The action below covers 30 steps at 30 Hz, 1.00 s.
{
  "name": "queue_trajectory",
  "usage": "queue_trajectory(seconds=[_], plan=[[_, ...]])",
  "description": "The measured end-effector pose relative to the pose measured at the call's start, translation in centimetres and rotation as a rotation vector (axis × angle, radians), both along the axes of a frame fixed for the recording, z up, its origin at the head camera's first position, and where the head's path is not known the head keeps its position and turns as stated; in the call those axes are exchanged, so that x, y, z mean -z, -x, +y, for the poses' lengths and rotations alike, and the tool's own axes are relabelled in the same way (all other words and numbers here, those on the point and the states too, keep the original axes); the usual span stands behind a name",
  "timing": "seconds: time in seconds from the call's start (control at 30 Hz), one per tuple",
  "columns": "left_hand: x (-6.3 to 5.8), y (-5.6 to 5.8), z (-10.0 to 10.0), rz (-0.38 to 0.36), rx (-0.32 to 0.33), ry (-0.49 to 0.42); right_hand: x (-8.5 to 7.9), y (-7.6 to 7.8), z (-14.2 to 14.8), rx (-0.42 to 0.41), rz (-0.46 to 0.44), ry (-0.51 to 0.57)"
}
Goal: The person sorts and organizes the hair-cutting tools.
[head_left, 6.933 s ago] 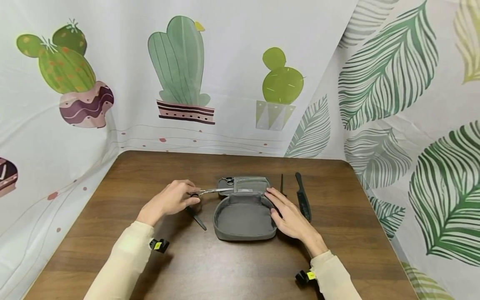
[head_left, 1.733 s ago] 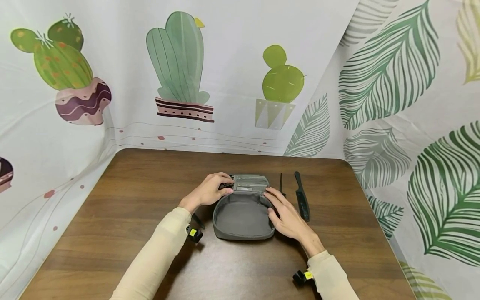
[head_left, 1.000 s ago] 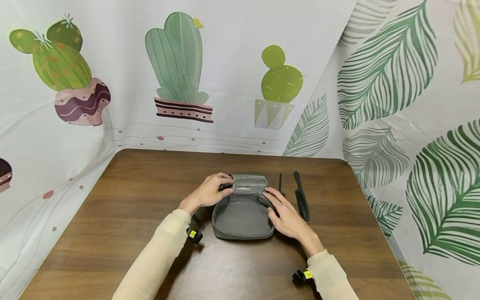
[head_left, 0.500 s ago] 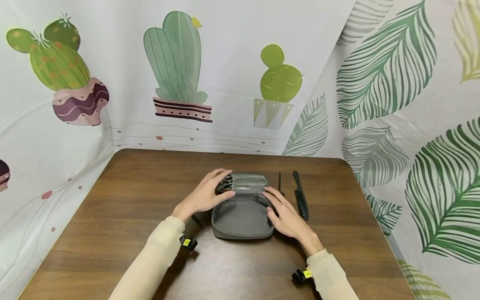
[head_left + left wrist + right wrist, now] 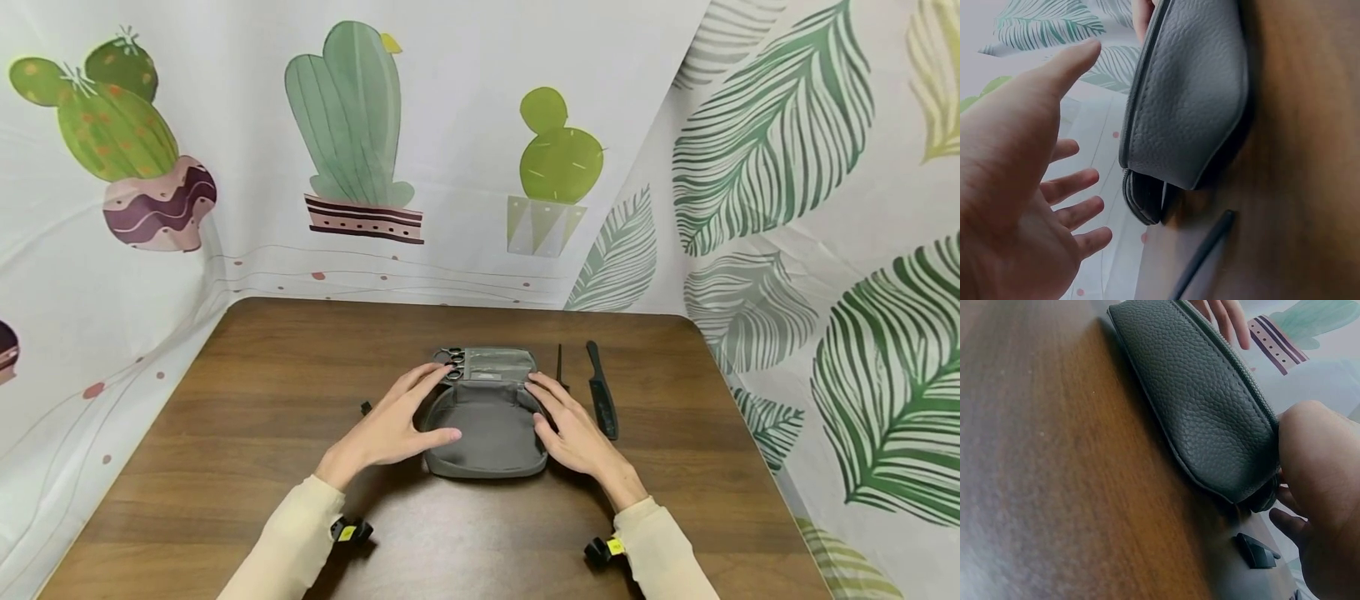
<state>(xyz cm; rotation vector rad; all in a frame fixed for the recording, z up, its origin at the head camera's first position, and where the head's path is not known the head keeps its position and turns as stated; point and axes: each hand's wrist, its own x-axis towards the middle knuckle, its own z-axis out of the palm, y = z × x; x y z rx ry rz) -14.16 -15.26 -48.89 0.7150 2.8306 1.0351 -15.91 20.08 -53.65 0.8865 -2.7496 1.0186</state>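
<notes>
While head shows scissors, wrists, grained pouch

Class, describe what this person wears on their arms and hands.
Long, plain cream sleeves reach the wrists. At each wrist sits a small black device with a yellow label. The left hand and right hand wear no gloves.

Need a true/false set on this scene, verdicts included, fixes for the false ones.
1. The grey case is zipped shut. False: it is open, its lid laid back.
2. Scissor handles show at the lid's left end. True.
3. The black comb lies right of the case. True.
4. The left hand grips the comb. False: it is spread open, gripping nothing.
5. The right hand touches the case. True.
</notes>
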Motion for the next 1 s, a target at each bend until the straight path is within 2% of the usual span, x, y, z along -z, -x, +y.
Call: queue_trajectory(seconds=[0.17,0.37,1.0], plan=[[0.7,-1.5,-0.5,-0.017,-0.008,0.003,-0.1,0.0,0.0,-0.003,0.008,-0.004],[1.5,-2.5,-0.7,-0.003,-0.002,0.011,0.1,0.0,0.0,-0.003,0.009,-0.011],[2.1,-3.1,-0.3,-0.006,-0.002,-0.014,0.1,0.0,0.0,0.008,-0.001,-0.001]])
